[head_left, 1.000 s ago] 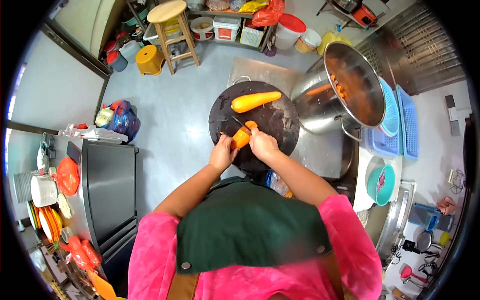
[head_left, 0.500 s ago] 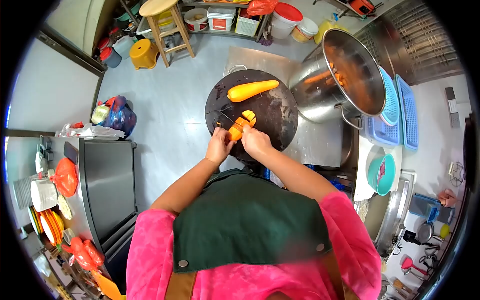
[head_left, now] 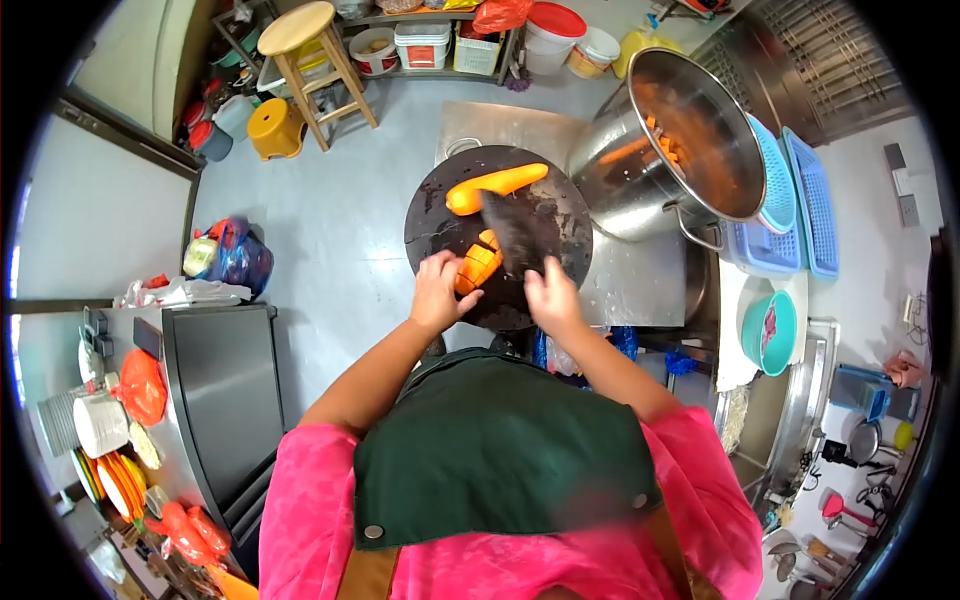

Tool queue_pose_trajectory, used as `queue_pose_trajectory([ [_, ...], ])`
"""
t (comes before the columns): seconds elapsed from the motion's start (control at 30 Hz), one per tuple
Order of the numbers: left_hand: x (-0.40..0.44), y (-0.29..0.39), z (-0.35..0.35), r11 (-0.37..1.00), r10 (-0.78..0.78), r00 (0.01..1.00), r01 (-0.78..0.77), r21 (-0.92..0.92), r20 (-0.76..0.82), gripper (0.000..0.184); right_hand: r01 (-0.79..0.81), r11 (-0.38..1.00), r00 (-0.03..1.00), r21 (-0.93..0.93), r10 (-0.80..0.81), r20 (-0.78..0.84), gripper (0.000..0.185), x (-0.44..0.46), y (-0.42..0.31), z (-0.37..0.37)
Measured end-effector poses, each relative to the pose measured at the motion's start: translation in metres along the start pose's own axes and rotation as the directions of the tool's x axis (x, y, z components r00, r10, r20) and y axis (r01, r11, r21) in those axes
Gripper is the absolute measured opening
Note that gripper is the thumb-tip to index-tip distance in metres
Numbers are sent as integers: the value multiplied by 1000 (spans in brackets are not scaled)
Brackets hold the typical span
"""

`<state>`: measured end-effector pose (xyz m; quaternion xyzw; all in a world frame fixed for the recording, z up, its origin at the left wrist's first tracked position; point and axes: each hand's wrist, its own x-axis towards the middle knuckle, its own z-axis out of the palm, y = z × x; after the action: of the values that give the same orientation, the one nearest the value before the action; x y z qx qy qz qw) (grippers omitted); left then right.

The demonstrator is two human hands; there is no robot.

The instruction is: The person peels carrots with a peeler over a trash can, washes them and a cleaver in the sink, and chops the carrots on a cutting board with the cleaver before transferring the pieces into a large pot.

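On a round dark board point(head_left: 430, 215) lies a whole peeled carrot point(head_left: 500, 187) near the far edge. Several cut carrot pieces point(head_left: 478, 268) sit together nearer to me. My left hand point(head_left: 437, 290) rests against their left side, fingers curved round them. My right hand point(head_left: 552, 295) is closed on the handle end of a broad dark knife point(head_left: 512, 235), whose blade is blurred and turned face-on, right of the pieces, its tip by the whole carrot. The handle itself is hidden in the hand.
A tall steel pot point(head_left: 625, 175) with carrot pieces inside stands right of the board on a steel surface point(head_left: 640, 290). Further right are blue baskets point(head_left: 810, 205) and a teal bowl point(head_left: 769, 333). A wooden stool point(head_left: 297, 28) stands at the far left, a grey cabinet point(head_left: 225, 385) nearer left.
The knife has come out of the carrot and swung to the right with my right hand, its blade now turned flat. The held carrot is now in several pieces under my left hand.
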<state>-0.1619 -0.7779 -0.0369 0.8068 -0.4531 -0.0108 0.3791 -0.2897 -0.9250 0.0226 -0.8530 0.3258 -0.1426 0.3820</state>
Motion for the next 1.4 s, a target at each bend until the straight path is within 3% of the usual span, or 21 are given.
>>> queue_pose_trajectory([
  [0.03, 5, -3, 7, 1000, -2, 994, 1, 4, 108, 64, -60, 990, 993, 126, 72, -89, 23, -6, 60, 17],
  [0.07, 15, -1, 9, 997, 73, 984, -74, 1, 161, 67, -308, 856, 951, 416, 294, 99, 19, -13, 58, 0],
  [0.1, 25, 2, 11, 993, 117, 968, -121, 8, 220, 69, -439, 758, 897, 483, 399, 189, 16, -20, 73, -6],
  [0.13, 34, 7, 12, 985, 159, 947, -169, 14, 280, 70, -557, 636, 827, 534, 484, 287, 13, -24, 78, -8],
  [0.3, 50, -3, 43, 989, 145, 936, -150, -12, 321, 46, -691, 518, 722, 504, 535, 440, 14, -28, 81, 40],
  [0.47, 41, 8, 62, 969, -109, 992, 92, -228, -67, 31, -643, 491, 766, 588, 405, 500, 15, -20, 33, 78],
  [0.6, 53, 26, 56, 902, -216, 964, 135, -410, -158, 26, -563, 552, 825, 615, 329, 460, 16, -11, 18, 56],
  [0.73, 130, 108, 17, 914, 92, 940, -211, -346, -329, 24, -212, 778, 977, 591, 176, 117, 21, 7, -28, -34],
  [0.8, 181, 157, 8, 846, 161, 883, -354, -399, -441, 22, 158, 876, 980, 456, -82, -182, 35, 23, -40, -82],
  [0.87, 233, 199, 14, 696, 121, 852, -439, -568, -510, 22, 190, 954, 949, 231, -118, -293, 44, 30, -58, -137],
  [0.93, 279, 230, 35, 662, 8, 896, -337, -669, -444, 20, 107, 948, 944, 300, -2, -330, 48, 38, -72, -183],
  [1.03, 338, 218, 101, 793, 7, 941, -212, -571, -339, 22, 203, 969, 824, 140, -92, -560, 44, 52, -47, -228],
  [1.07, 334, 226, 86, 675, -127, 973, -56, -736, -191, 24, 229, 970, 797, 86, -136, -589, 43, 53, -31, -238],
  [1.13, 343, 199, 80, 709, -105, 943, -152, -688, -316, 24, 101, 966, 832, 237, 48, -553, 42, 36, -8, -255],
  [1.2, 317, 188, 46, 618, -262, 898, -125, -776, -354, 16, 44, 876, 843, 481, 226, -488, 41, 6, -2, -266],
  [1.23, 308, 153, 46, 684, -203, 884, -179, -707, -421, 15, 180, 883, 805, 433, 120, -580, 42, -3, 21, -262],
  [1.27, 311, 72, 71, 899, -106, 885, -109, -424, -453, 17, 170, 850, 813, 499, 166, -559, 42, -20, 28, -262],
  [1.3, 283, 48, 68, 925, -186, 940, 70, -373, -286, 21, 195, 838, 804, 509, 161, -572, 41, -35, 38, -258],
  [1.33, 256, 6, 77, 963, -106, 991, 81, -258, -83, 24, 197, 861, 798, 468, 137, -587, 39, -49, 50, -251],
  [1.37, 219, 42, 43, 964, -229, 953, 250, -88, 201, 26, 164, 838, 821, 521, 177, -542, 35, -64, 50, -246],
  [1.4, 200, 6, 51, 992, -104, 927, 72, 103, 360, 37, 210, 815, 839, 540, 133, -527, 33, -75, 54, -237],
])
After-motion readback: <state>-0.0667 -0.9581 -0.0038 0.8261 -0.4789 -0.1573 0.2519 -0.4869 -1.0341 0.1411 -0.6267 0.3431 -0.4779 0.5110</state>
